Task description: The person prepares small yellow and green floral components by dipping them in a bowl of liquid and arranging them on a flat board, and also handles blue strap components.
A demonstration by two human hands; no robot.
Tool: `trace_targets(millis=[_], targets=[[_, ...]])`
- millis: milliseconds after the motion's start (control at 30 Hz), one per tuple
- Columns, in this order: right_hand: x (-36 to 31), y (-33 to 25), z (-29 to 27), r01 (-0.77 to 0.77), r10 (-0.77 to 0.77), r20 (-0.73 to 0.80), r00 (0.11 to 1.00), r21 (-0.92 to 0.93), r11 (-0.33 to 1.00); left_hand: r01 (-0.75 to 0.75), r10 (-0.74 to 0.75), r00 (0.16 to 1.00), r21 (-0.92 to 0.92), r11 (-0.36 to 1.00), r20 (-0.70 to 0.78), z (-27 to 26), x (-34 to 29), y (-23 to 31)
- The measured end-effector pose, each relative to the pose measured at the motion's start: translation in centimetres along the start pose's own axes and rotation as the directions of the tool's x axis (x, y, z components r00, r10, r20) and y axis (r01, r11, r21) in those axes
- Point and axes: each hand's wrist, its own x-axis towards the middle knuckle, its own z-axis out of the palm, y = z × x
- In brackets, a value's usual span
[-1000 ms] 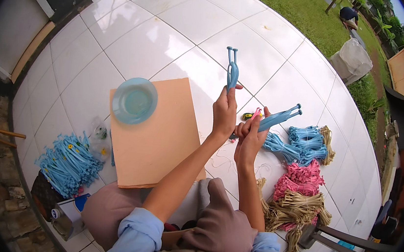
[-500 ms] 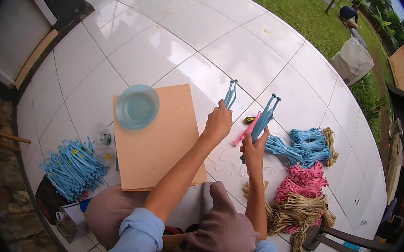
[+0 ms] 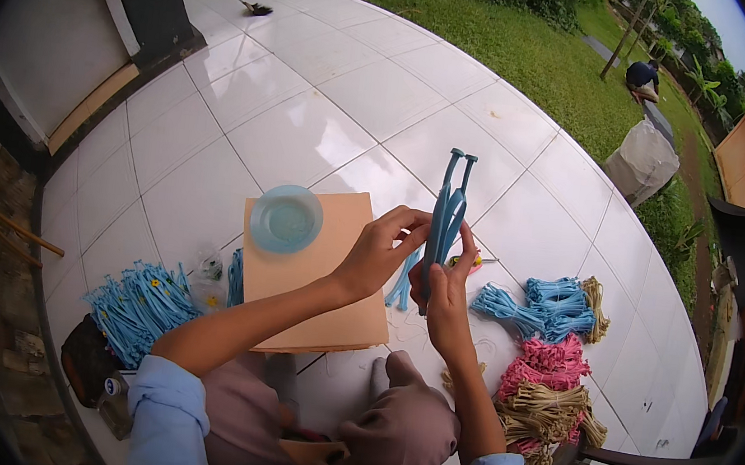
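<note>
Upright in front of me stand several blue flip-flop straps with flat round knobs at their top ends. My right hand is closed around their lower part, thumb toward me. My left hand meets the straps' left edge with bent, pinching fingertips; exactly what they pinch is partly hidden. Lighter blue straps lie on the tiles just behind and below my hands. To the left, a tan board carries a translucent blue bowl.
Blue straps with yellow flowers are heaped at the left. Bundles of blue straps, pink straps and beige straps lie at the right, near a dark chair leg. A person crouches on the grass beyond a white sack.
My left hand has let go of its lighter blue straps, which now lie on the tiles, and moved to the straps in my right hand. Those came leftward and upright. The view shifted.
</note>
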Motion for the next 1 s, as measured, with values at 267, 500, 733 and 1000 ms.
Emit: trace_targets(millis=[267, 500, 733, 1000], targets=[[-2.3, -7.2, 8.0, 0.084, -0.053, 0.309, 0.950, -0.087, 0.993, -0.060, -0.011, 0.962, -0.251, 0.966, -0.272, -7.0, -9.0, 7.6], [-3.7, -4.0, 13.7, 0.287, -0.218, 0.245, 0.945, -0.294, 0.912, -0.102, -0.031, 0.844, -0.217, 0.971, -0.535, -9.3, -12.3, 5.0], [-3.6, -3.2, 15.2, 0.192, -0.192, 0.156, 0.969, 0.013, 0.981, -0.131, -0.060, 0.856, -0.328, 0.936, -0.514, -11.4, -13.4, 6.2], [-2.4, -4.3, 13.9, -0.334, 0.226, 0.254, 0.940, 0.565, 0.755, 0.055, -0.189, 0.981, -0.870, 0.489, -0.043, -12.9, -13.1, 4.7]])
